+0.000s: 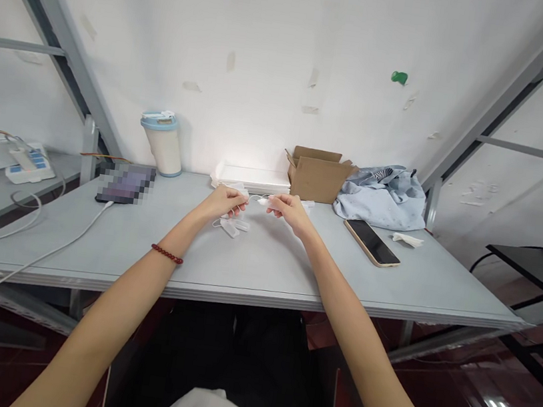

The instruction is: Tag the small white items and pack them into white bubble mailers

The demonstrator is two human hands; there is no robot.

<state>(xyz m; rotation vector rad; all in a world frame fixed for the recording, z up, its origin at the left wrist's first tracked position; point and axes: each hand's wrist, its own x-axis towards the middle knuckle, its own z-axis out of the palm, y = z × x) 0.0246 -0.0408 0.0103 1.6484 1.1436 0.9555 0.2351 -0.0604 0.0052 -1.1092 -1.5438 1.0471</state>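
Over the middle of the grey table [263, 263], my left hand [225, 204] is closed in a pinch on one end of a thin white cord loop. My right hand [289, 210] pinches the small white tag-like piece [263, 201] from which the loop comes. The cord spans the short gap between both hands. Below my left hand lie several small white tag-like pieces [232, 226] with a loop showing at one side. More white bits lie behind my hands, partly hidden. What these pieces are exactly is too small to tell.
At the back stand a cup with a blue lid [163, 143], a stack of flat white trays [253, 178], an open cardboard box [318, 178] and a crumpled light-blue cloth [384, 196]. A phone [372, 242] lies right, near a tissue [407, 239]. A white cable [60, 247] crosses the left side.
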